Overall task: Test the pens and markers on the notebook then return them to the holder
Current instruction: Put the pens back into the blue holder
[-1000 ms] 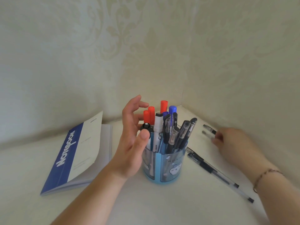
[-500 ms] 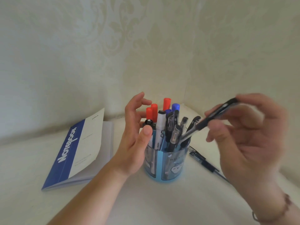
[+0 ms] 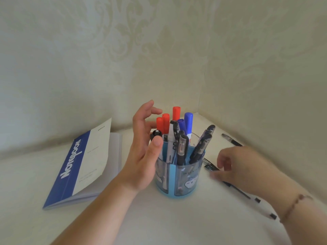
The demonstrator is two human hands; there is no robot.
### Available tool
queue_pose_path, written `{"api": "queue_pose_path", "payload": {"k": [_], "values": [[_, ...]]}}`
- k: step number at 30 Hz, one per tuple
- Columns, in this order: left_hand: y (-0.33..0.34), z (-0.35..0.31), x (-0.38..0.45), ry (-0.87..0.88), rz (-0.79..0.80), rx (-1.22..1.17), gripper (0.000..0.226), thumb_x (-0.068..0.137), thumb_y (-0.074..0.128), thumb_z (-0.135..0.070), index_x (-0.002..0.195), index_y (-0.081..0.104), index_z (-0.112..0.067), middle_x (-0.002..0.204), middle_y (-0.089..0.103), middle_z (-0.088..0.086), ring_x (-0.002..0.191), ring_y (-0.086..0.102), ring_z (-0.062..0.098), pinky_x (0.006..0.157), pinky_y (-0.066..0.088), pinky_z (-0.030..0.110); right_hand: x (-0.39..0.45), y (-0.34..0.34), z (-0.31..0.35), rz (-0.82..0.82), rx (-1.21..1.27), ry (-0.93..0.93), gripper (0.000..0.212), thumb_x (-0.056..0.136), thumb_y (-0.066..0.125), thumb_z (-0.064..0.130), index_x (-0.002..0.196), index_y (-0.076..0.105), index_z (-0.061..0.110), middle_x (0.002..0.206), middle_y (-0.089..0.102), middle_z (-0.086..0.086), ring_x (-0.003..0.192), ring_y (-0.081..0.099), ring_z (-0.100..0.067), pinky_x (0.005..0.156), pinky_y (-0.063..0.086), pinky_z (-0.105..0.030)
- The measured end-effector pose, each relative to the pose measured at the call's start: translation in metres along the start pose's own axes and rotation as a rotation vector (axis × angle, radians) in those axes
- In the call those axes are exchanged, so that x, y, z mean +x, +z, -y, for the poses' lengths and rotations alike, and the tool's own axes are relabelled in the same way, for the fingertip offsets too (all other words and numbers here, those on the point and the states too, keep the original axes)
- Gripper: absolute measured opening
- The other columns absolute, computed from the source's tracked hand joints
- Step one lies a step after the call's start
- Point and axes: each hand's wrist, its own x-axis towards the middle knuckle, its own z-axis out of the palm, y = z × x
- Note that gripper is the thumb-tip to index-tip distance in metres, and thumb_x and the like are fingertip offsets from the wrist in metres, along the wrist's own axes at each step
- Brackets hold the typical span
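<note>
A pale cream tabletop (image 3: 159,225) ran into a corner of patterned beige wallpaper (image 3: 177,50). The blue-and-white softcover notebook (image 3: 83,165) lay well to the left of the left fingers, its cover slightly lifted over the white pages. The left hand (image 3: 141,156) stood edge-up against the left side of the round translucent blue plastic pen holder (image 3: 178,175), fingers (image 3: 150,110) spread and loosely extended, thumb (image 3: 155,144) near the rim and just below a black-capped marker (image 3: 156,134); the hand gripped nothing. Behind those fingers rose three red-capped markers (image 3: 166,121) and two blue-capped markers (image 3: 188,121), with dark gel pens (image 3: 200,147) leaning toward the right fingers. The right hand (image 3: 242,167), motion-blurred, reached down over several clear-barrelled black pens (image 3: 247,195) lying on the tabletop just right of the holder, its fingers (image 3: 221,158) bent downward near them; whether they pinched one could not be told. One more black pen (image 3: 231,141) lay just beyond the right fingers, toward the wall. A thin bracelet (image 3: 293,206) circled the right wrist.
</note>
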Motion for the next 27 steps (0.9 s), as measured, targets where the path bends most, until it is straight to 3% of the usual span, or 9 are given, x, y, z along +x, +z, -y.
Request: {"api": "queue_pose_path", "payload": {"k": [7, 9, 11, 13, 16, 18, 21, 25, 27], "values": [[0.0, 0.0, 0.0, -0.003, -0.004, 0.006, 0.08, 0.091, 0.045, -0.064, 0.145, 0.019, -0.011, 0.13, 0.039, 0.001, 0.103, 0.052, 0.014, 0.088, 0.044, 0.023, -0.012, 0.001, 0.011, -0.121, -0.255, 0.01, 0.022, 0.088, 0.048, 0.043, 0.086, 0.059, 0.024, 0.087, 0.062, 0.007, 0.082, 0.061, -0.021, 0.068, 0.053, -0.03], [-0.001, 0.0, 0.0, -0.006, -0.006, 0.008, 0.079, 0.091, 0.045, -0.063, 0.145, 0.019, -0.012, 0.13, 0.039, 0.001, 0.105, 0.052, 0.015, 0.089, 0.044, 0.023, -0.01, -0.005, 0.007, -0.26, 0.028, -0.04, 0.018, 0.09, 0.055, 0.038, 0.08, 0.058, 0.023, 0.075, 0.064, 0.008, 0.07, 0.062, -0.019, 0.063, 0.053, -0.033], [0.0, 0.0, 0.0, -0.01, -0.007, 0.006, 0.078, 0.091, 0.046, -0.063, 0.145, 0.02, -0.014, 0.13, 0.039, 0.002, 0.104, 0.052, 0.015, 0.089, 0.043, 0.022, -0.008, -0.017, 0.007, -0.475, 0.542, -0.151, 0.008, 0.092, 0.061, 0.024, 0.086, 0.056, 0.027, 0.064, 0.065, 0.003, 0.056, 0.061, -0.021, 0.055, 0.05, -0.033], [0.0, -0.001, 0.0, -0.014, -0.003, 0.002, 0.077, 0.091, 0.047, -0.063, 0.144, 0.02, -0.015, 0.131, 0.039, 0.003, 0.102, 0.052, 0.015, 0.088, 0.043, 0.022, -0.015, -0.032, 0.017, -0.683, 1.08, -0.278, 0.021, 0.096, 0.055, 0.011, 0.1, 0.048, 0.031, 0.068, 0.066, -0.008, 0.05, 0.057, -0.025, 0.045, 0.048, -0.03], [0.0, 0.0, -0.001, -0.015, -0.002, 0.008, 0.077, 0.091, 0.048, -0.064, 0.144, 0.02, -0.015, 0.13, 0.039, 0.004, 0.101, 0.052, 0.015, 0.088, 0.043, 0.022, -0.027, -0.039, 0.025, -0.863, 1.368, -0.521, 0.032, 0.096, 0.051, 0.022, 0.125, 0.035, 0.023, 0.08, 0.066, -0.005, 0.058, 0.058, -0.024, 0.05, 0.05, -0.029], [0.001, -0.001, -0.001, -0.013, -0.002, 0.013, 0.078, 0.09, 0.048, -0.064, 0.144, 0.02, -0.014, 0.13, 0.039, 0.003, 0.102, 0.052, 0.016, 0.088, 0.043, 0.022, -0.03, -0.039, 0.028, -0.87, 1.385, -0.568, 0.041, 0.096, 0.051, 0.026, 0.13, 0.03, 0.016, 0.086, 0.067, 0.0, 0.061, 0.06, -0.022, 0.054, 0.051, -0.029], [0.0, -0.001, 0.0, -0.017, -0.003, 0.013, 0.078, 0.09, 0.048, -0.064, 0.145, 0.02, -0.015, 0.131, 0.039, 0.004, 0.101, 0.052, 0.018, 0.088, 0.043, 0.025, -0.031, -0.03, 0.038, -0.835, 1.275, -0.623, 0.029, 0.096, 0.055, 0.019, 0.12, 0.04, 0.024, 0.086, 0.069, 0.002, 0.063, 0.064, -0.022, 0.053, 0.052, -0.031], [0.0, -0.001, -0.001, -0.009, -0.002, 0.014, 0.08, 0.091, 0.048, -0.063, 0.145, 0.02, -0.012, 0.13, 0.039, 0.005, 0.101, 0.053, 0.018, 0.087, 0.045, 0.027, -0.03, -0.021, 0.043, -0.727, 0.75, -0.683, 0.02, 0.092, 0.058, 0.035, 0.111, 0.061, 0.033, 0.108, 0.063, 0.008, 0.088, 0.062, -0.016, 0.058, 0.047, -0.03], [0.0, -0.001, -0.001, -0.009, -0.001, 0.023, 0.081, 0.091, 0.047, -0.063, 0.145, 0.019, -0.01, 0.13, 0.04, 0.003, 0.102, 0.053, 0.015, 0.088, 0.045, 0.025, -0.026, -0.019, 0.035, -0.723, 0.704, -0.65, 0.024, 0.093, 0.055, 0.031, 0.115, 0.061, 0.034, 0.111, 0.061, 0.01, 0.088, 0.059, -0.014, 0.06, 0.048, -0.029]]}}
